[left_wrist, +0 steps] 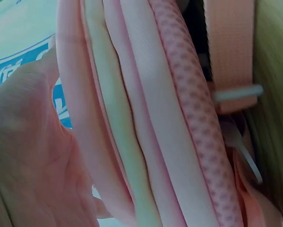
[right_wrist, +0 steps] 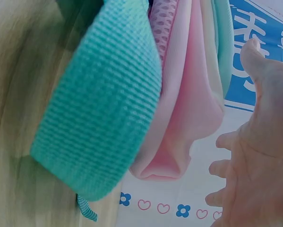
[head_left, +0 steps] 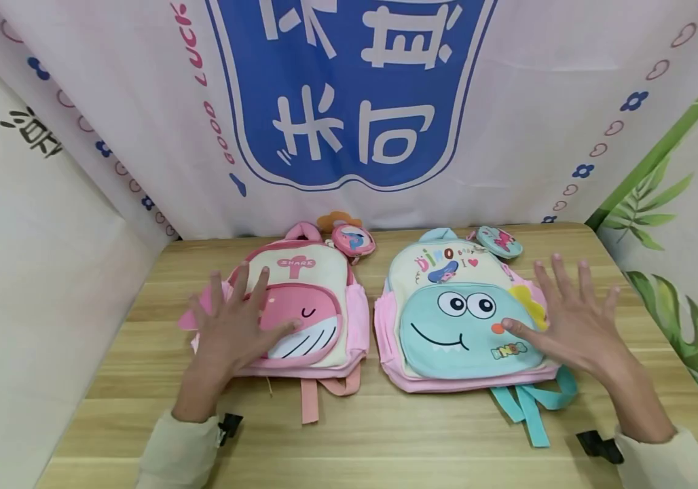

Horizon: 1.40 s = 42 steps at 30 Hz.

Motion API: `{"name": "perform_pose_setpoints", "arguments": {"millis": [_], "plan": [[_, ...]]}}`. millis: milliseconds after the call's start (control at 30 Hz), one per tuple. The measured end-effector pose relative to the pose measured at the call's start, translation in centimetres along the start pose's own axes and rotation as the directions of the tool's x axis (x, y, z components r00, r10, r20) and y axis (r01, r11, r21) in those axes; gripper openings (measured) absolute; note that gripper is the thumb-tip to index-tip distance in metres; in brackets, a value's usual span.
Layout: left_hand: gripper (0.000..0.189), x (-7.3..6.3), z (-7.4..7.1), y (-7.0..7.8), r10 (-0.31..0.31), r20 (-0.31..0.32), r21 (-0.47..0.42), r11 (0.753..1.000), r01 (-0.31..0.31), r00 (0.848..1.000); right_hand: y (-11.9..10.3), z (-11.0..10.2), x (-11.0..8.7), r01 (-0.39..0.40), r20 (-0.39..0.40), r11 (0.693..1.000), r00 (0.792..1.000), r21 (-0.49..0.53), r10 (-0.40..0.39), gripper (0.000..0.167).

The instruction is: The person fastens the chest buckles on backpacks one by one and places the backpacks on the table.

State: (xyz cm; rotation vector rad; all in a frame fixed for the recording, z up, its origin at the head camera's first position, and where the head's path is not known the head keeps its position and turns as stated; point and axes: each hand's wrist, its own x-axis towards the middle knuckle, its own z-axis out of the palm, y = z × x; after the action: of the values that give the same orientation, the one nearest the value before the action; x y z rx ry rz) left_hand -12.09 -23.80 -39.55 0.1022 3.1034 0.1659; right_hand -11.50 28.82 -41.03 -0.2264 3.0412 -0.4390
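Two small backpacks lie side by side on their backs on a wooden table. The pink one (head_left: 309, 309), with a whale face on its front pocket, is under my left hand (head_left: 229, 336). That hand has its fingers spread and overlaps the bag's left part. My right hand (head_left: 581, 329), fingers likewise spread, is at the right edge of the light-blue dinosaur backpack (head_left: 441, 339). In the wrist views, the left palm (left_wrist: 42, 156) faces the pink bag's front, and the right hand (right_wrist: 264, 137) is apart from the blue bag. Neither hand grips anything.
A round pink pouch (head_left: 353, 240) and a round blue pouch (head_left: 499, 242) hang at the bags' tops. Pink straps (head_left: 309, 401) and teal straps (head_left: 532, 414) trail onto the table (head_left: 422, 441). A printed cloth (head_left: 496, 136) stands behind, with cloth sides left and right.
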Motion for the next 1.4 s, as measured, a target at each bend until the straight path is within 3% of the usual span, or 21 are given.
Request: {"name": "perform_pose_setpoints", "arguments": {"millis": [300,500,667,867,1167,1400], "plan": [[0.112,0.5,0.4,2.9,0.01,-0.006,-0.041,0.999,-0.01,1.0,0.3,-0.1,-0.1,-0.007,-0.01,1.0,1.0,0.028,0.007,0.119],[0.116,0.8,0.7,5.5,0.061,-0.032,-0.027,0.998,-0.061,0.998,0.3,0.2,0.0,0.005,-0.033,0.999,0.999,0.051,-0.003,0.119],[0.117,0.8,0.9,8.3,0.102,-0.011,-0.009,0.995,-0.102,0.995,0.5,0.5,-0.2,0.005,-0.029,0.998,1.0,0.065,-0.003,0.12],[0.116,0.9,1.0,11.0,0.158,-0.011,-0.071,0.985,-0.158,0.987,0.7,0.7,-0.1,0.005,-0.035,0.995,0.999,0.098,-0.002,0.118],[0.116,0.9,1.6,13.9,0.248,0.022,-0.21,0.948,-0.238,0.968,1.5,0.3,-0.2,0.006,-0.025,0.987,1.0,0.158,-0.002,0.116],[0.111,0.8,1.8,15.5,0.26,-0.018,-0.401,0.883,-0.245,0.965,1.9,0.2,-0.3,0.004,-0.032,0.967,0.999,0.255,0.004,0.116]]}}
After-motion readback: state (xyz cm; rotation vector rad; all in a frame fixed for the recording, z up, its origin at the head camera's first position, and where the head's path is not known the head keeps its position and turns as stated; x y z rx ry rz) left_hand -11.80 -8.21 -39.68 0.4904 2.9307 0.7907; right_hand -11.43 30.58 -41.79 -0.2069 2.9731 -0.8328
